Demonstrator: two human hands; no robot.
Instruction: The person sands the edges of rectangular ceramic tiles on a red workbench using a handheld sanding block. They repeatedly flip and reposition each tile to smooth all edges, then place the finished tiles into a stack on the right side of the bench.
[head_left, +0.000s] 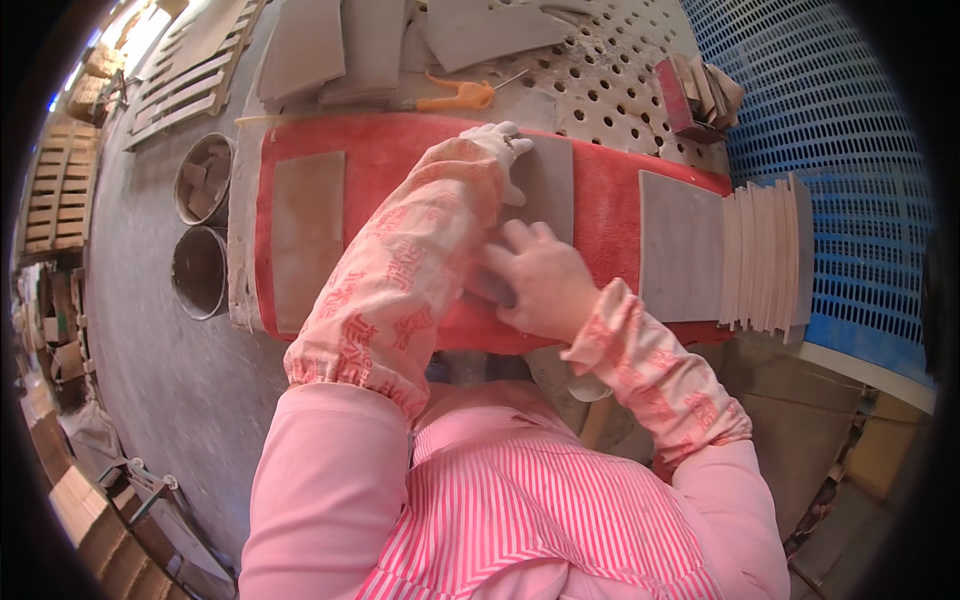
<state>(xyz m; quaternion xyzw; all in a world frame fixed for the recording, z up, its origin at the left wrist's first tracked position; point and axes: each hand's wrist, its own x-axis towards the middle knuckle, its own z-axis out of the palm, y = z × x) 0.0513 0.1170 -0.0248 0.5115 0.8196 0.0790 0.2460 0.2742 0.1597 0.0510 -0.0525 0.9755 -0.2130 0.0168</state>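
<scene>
A grey tile (pixel 548 185) lies flat on the red pad (pixel 400 150), in the middle of the bench. The left hand (pixel 500 140), in a white glove, rests at the tile's far left corner; I cannot tell how its fingers lie, for the sleeve (pixel 400 270) covers most of it. The right hand (pixel 540 280) is bare and presses flat on the tile's near edge, fingers (pixel 520 235) slightly spread and pointing away from the person. Another tile (pixel 307 235) lies apart at the pad's left end. To the right, a stack (pixel 765 255) of tiles stands on edge. Orange scissors (pixel 455 97) lie beyond the pad.
</scene>
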